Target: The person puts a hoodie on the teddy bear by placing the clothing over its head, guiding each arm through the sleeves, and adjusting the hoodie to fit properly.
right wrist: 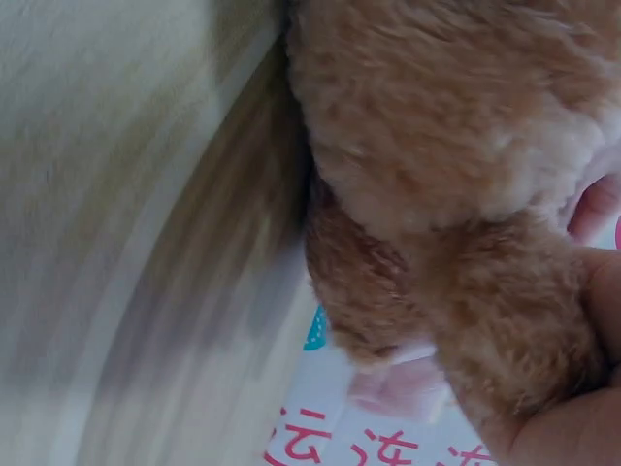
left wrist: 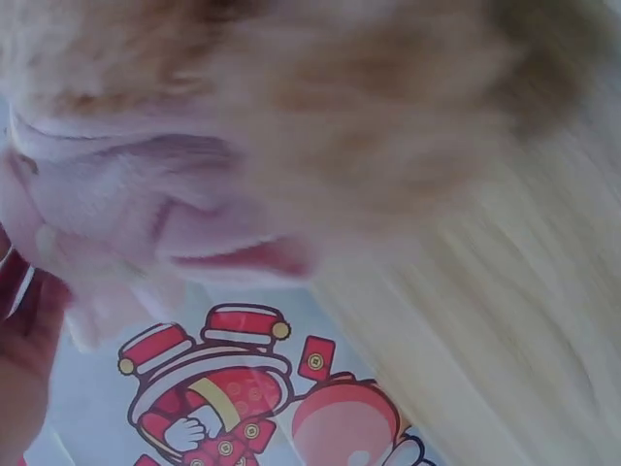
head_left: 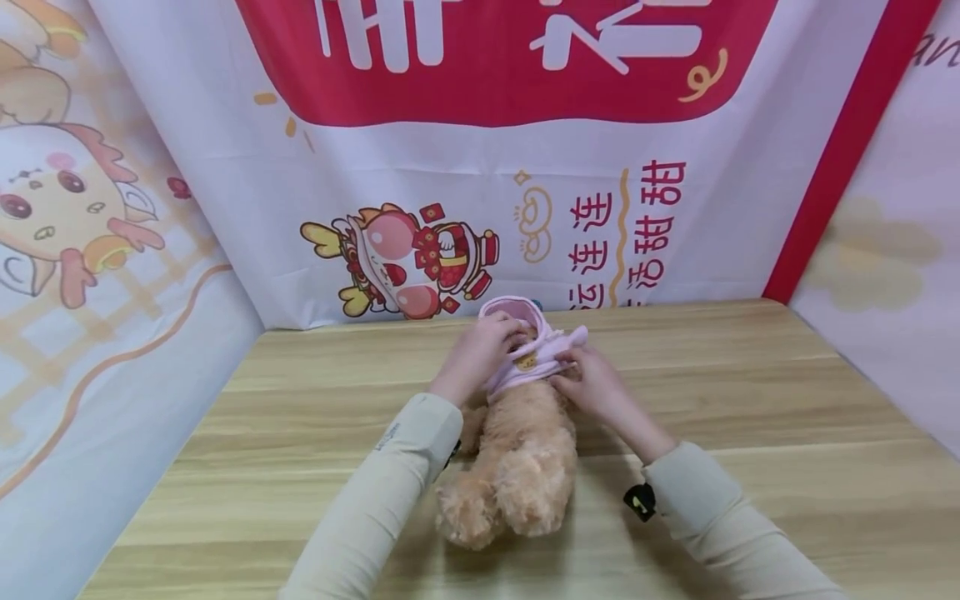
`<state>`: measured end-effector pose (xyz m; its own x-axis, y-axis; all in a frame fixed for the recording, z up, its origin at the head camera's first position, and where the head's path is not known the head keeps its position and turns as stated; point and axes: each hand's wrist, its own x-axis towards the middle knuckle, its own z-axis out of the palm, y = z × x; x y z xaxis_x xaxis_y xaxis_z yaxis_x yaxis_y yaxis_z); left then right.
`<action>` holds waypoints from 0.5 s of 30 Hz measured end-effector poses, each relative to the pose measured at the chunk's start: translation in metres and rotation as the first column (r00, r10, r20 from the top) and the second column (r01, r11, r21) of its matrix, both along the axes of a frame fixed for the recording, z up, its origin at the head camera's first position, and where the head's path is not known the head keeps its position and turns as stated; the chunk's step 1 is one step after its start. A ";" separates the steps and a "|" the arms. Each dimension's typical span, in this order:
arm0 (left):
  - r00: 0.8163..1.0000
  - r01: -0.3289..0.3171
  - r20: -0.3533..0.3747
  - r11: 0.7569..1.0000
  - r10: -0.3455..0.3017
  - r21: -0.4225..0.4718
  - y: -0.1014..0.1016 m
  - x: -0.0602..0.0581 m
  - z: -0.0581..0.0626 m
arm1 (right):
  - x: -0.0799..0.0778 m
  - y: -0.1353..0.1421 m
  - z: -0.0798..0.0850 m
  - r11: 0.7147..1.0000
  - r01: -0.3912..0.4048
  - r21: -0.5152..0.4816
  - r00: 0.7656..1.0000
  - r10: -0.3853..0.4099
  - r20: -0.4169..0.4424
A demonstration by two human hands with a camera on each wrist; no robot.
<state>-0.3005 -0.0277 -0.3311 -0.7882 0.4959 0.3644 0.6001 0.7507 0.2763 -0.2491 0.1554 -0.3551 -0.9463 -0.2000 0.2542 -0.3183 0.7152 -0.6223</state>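
Observation:
A tan plush toy point(head_left: 528, 442) lies on the wooden table, its legs toward me. A small pink hoodie point(head_left: 555, 345) covers its upper body, the raised hood's opening facing up. My left hand point(head_left: 478, 352) grips the hoodie's edge at the hood opening, fingers bent; in the left wrist view only part of that hand point(left wrist: 27, 359) shows beside the pink cloth point(left wrist: 146, 194). My right hand point(head_left: 596, 383) is at the hoodie's right side, by the sleeve. Up close in the right wrist view, its thumb and fingers hold a furry arm point(right wrist: 514, 320) of the toy. The toy's head is mostly hidden.
The wooden table point(head_left: 322, 450) reaches back to a hanging white and red printed cloth point(head_left: 450, 158). More printed cloth point(head_left: 112, 333) hangs at the left side. A small teal thing point(head_left: 537, 305) shows just behind the hood.

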 end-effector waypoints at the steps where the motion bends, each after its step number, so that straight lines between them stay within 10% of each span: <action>1: 1.000 -0.004 0.028 1.000 0.005 -0.017 0.001 -0.001 0.000 | -0.001 -0.001 -0.002 1.000 -0.010 -0.024 1.000 0.010 -0.004; 8: 0.988 0.023 0.155 0.999 -0.018 -0.032 0.002 -0.007 -0.002 | -0.007 0.007 -0.012 0.986 -0.069 -0.149 0.994 0.081 0.076; 15: 0.993 0.011 0.122 0.999 -0.005 -0.051 0.006 -0.007 -0.007 | -0.007 0.012 -0.013 0.992 -0.048 -0.118 0.992 0.061 0.110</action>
